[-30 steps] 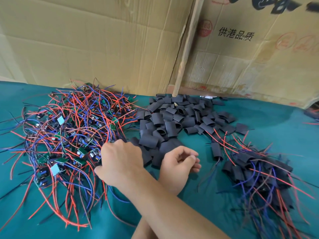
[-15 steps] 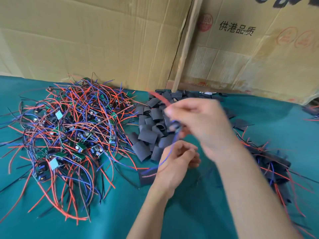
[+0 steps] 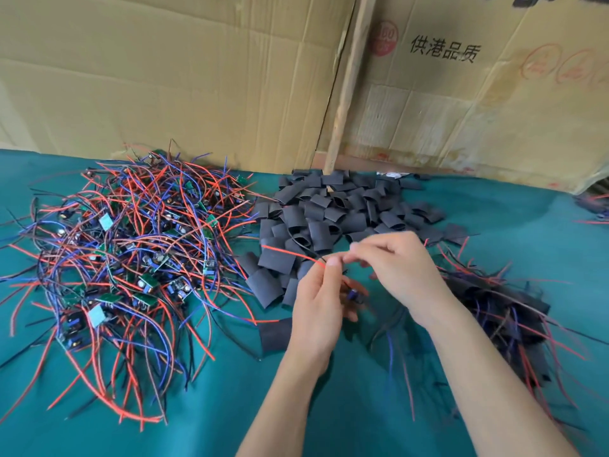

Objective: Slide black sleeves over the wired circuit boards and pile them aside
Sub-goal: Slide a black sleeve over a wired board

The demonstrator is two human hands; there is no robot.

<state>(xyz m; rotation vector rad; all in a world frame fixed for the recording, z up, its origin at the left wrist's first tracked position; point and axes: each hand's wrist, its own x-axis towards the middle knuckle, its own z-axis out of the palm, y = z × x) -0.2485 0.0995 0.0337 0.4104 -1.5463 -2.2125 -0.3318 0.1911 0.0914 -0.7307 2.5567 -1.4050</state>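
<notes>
My left hand (image 3: 316, 301) pinches the red wire (image 3: 290, 253) of a wired circuit board (image 3: 354, 295); the small board hangs just below its fingers. My right hand (image 3: 398, 268) is close beside it, fingertips curled and pinching the same board's wires, though that part is blurred. Both hands hover over the near edge of the heap of loose black sleeves (image 3: 329, 219). One flat black sleeve (image 3: 273, 334) lies on the cloth by my left wrist. To the left is a tangle of bare wired boards (image 3: 131, 258), to the right the pile of sleeved boards (image 3: 494, 308).
Everything lies on a teal cloth (image 3: 329, 407). Cardboard boxes (image 3: 197, 77) and an upright wooden strip (image 3: 346, 94) wall off the back. A few more red wires (image 3: 593, 209) show at the far right edge.
My right hand took a wired board from the left tangle and carried it over to my left hand. Now both hands hold it together, a little higher above the sleeves.
</notes>
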